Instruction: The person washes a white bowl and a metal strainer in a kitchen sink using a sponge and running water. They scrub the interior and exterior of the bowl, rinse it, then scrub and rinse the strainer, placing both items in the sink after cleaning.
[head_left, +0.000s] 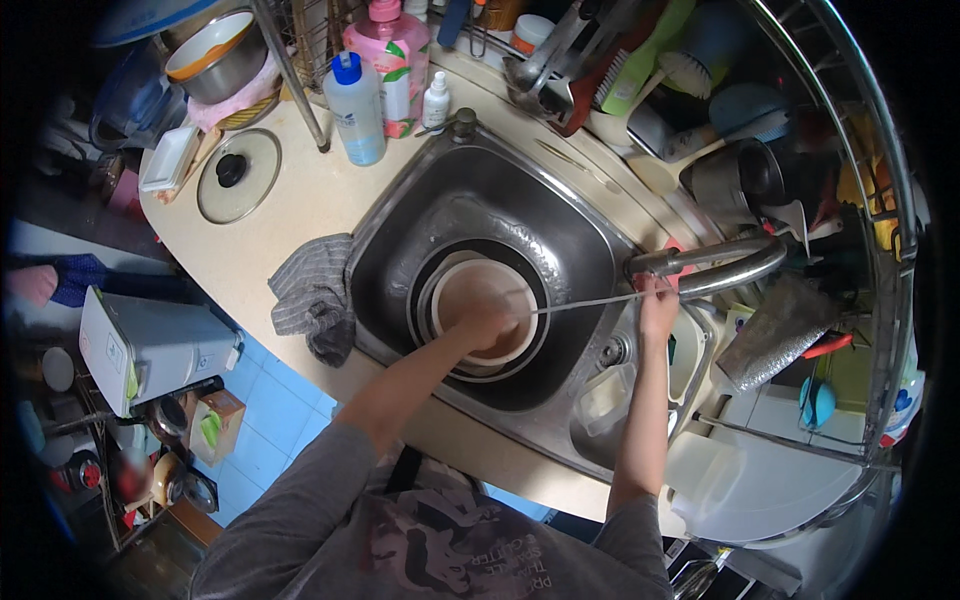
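A light round bowl stands within darker round vessels in the stainless steel sink. My left hand reaches into the bowl; its fingers are blurred, and whether they grip anything is unclear. A thin stream of water runs from the chrome faucet into the bowl. My right hand is raised at the faucet, by the spout's end, its fingers bent near a small red part. What those fingers hold cannot be made out.
A striped grey cloth hangs over the sink's left rim. Left on the counter lie a glass lid and bottles. The small side basin holds a clear plastic container. Utensils and brushes crowd the back; a metal rack curves along the right.
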